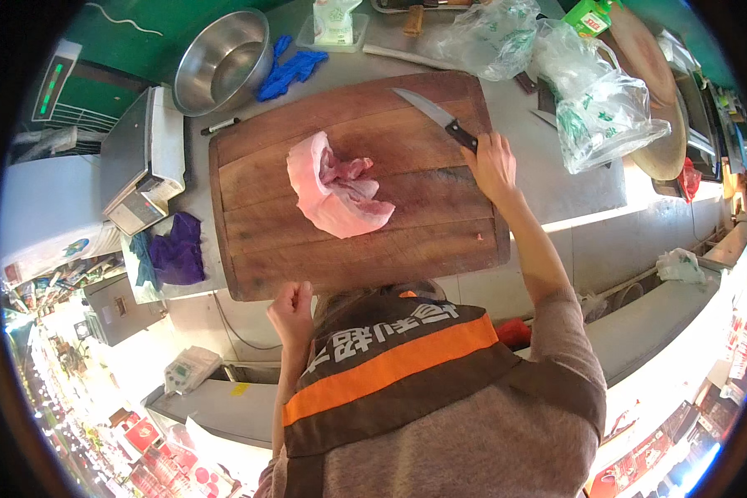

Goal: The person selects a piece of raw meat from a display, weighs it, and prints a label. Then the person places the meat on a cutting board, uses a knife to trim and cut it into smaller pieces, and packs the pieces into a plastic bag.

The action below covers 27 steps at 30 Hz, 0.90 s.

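Observation:
On a brown wooden cutting board point(423, 218) lies a folded piece of raw meat point(342, 193), pale pink outside with redder flesh in its fold. My right hand point(495, 163) is at the board's right edge, at the black handle of a kitchen knife point(432, 112); the blade points up and to the left over the board. The fingers hide part of the handle. Curled and empty as far as it shows, my left hand point(292, 309) is just below the board's near edge, in front of the brown and orange apron point(398, 361), apart from the meat.
Behind the board are a steel bowl point(224, 62), blue gloves point(292, 68) and a marker point(220, 126). Plastic bags point(604, 106) lie at the right, by a round wooden board point(666, 140). A scale point(143, 155) and purple cloth point(177, 249) are at the left.

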Motion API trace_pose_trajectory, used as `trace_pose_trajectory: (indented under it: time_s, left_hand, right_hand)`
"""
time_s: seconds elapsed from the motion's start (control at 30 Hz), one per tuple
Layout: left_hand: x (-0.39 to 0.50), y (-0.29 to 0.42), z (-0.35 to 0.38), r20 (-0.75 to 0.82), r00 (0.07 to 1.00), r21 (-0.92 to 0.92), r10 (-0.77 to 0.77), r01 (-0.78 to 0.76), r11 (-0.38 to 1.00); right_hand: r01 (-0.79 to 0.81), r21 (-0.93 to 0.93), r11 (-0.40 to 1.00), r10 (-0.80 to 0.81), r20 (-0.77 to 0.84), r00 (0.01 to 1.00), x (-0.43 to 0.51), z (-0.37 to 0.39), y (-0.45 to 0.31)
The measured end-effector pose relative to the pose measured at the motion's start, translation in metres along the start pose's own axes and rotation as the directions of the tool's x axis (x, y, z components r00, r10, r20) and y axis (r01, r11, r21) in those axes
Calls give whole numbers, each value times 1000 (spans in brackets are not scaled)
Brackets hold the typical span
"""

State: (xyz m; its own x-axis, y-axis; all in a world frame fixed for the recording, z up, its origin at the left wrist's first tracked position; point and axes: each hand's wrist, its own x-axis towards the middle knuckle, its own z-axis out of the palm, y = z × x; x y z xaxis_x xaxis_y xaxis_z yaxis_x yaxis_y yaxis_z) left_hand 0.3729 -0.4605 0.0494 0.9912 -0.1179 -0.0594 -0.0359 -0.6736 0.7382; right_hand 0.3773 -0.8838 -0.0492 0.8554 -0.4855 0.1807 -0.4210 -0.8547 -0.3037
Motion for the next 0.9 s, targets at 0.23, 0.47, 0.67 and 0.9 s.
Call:
trace_pose_trajectory:
  time_s: [0.23,0.47,0.67,0.9]
  left_hand:
    - [18,-4,8,121,992,5,31,-32,999]
    - [58,1,12,262,959,-102,106,-82,991]
    - [197,42,69,192,840,-139,508,-489,861]
    - [392,113,235,409,478,223,777,-878,423]
  right_hand:
    - [-595,763,252,327,511,795,-119,-10,-47]
    - [-633,731,-256,385,677,627,-179,-53,-102]
    - [-619,785,14,672,450,588,-212,-33,-113]
    - [-616,788,-1,732,420,537,-256,-52,-129]
